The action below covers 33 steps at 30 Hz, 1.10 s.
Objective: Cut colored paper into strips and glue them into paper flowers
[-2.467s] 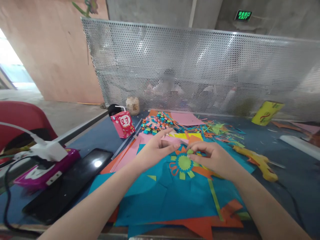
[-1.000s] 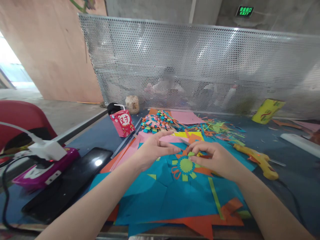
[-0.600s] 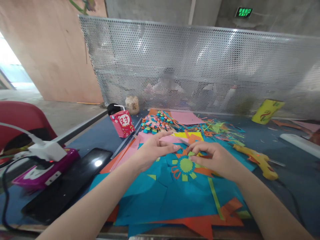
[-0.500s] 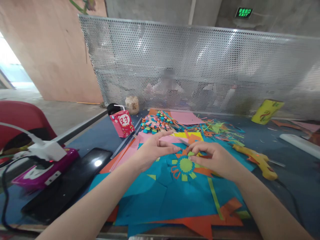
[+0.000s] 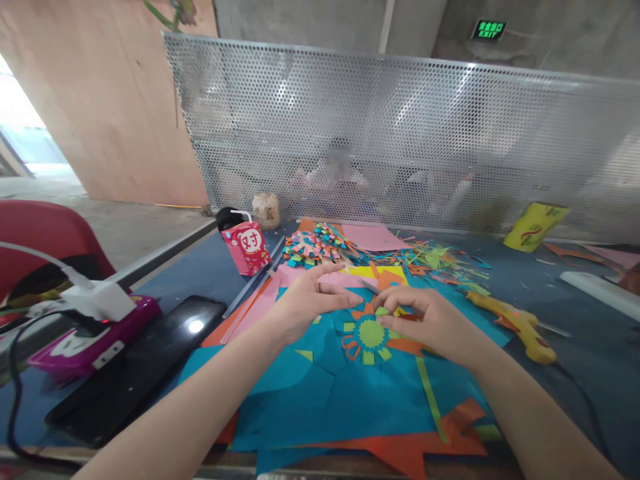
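A blue paper sheet point(image 5: 300, 400) bears a paper flower with a round green scalloped centre point(image 5: 371, 335), surrounded by green tabs and orange loops. At the flower's upper right edge, my right hand point(image 5: 425, 317) is closed in a pinch at a small green paper piece point(image 5: 381, 311), its thumb touching the centre's rim. My left hand point(image 5: 320, 297) hovers at the flower's upper left, fingers apart and holding nothing visible. A pointed metal blade, seemingly of scissors point(image 5: 367, 285), sticks out beside my right fingers; the rest is hidden under that hand.
Fringed paper flowers point(image 5: 320, 243) and paper shreds point(image 5: 435, 257) lie at the back. A yellow glue gun point(image 5: 515, 323) is on the right, a red drink carton point(image 5: 246, 247) back left. A black phone point(image 5: 140, 367) and purple power strip point(image 5: 95, 343) occupy the left. A perforated metal screen point(image 5: 400, 133) stands behind.
The right hand's thumb and fingers have shifted slightly at the small green piece, which now sits lower against the flower's centre. My left hand has hardly moved.
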### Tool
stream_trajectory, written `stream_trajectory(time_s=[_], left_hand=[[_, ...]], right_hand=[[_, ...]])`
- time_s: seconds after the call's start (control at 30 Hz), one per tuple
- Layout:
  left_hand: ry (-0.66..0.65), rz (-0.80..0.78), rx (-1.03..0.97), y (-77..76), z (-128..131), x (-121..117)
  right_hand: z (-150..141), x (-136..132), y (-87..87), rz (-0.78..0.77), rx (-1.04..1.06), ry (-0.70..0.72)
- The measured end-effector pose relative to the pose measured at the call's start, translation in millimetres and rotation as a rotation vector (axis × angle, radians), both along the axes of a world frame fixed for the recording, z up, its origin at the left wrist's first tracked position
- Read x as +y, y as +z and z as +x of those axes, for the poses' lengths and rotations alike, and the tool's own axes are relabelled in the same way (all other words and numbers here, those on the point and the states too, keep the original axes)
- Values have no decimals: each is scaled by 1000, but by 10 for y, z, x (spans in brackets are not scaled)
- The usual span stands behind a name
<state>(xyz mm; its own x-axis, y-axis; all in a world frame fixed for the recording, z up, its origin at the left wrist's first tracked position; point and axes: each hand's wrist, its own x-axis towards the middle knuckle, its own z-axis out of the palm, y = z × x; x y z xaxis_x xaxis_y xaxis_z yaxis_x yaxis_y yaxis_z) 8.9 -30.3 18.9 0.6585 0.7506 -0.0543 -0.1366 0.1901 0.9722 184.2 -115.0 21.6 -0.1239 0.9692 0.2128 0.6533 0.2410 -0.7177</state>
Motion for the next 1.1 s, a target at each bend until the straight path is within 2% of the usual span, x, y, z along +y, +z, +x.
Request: stream_trajectory(time_s=[0.27, 0.4, 0.53, 0.73, 1.1], left_hand=[[6, 12, 33, 4, 1, -8], [62, 19, 98, 52, -6, -36], [0, 63, 134, 58, -30, -35], [-48, 99, 96, 8, -42, -1], [3, 127, 73, 10, -11, -14]], right_hand=[[-4, -7, 0, -11, -10, -8], [-5, -13, 10, -3, -24, -20], [0, -12, 17, 1, -12, -4], [3, -10, 15, -6, -4, -6], [-11, -27, 29, -25, 5, -12]])
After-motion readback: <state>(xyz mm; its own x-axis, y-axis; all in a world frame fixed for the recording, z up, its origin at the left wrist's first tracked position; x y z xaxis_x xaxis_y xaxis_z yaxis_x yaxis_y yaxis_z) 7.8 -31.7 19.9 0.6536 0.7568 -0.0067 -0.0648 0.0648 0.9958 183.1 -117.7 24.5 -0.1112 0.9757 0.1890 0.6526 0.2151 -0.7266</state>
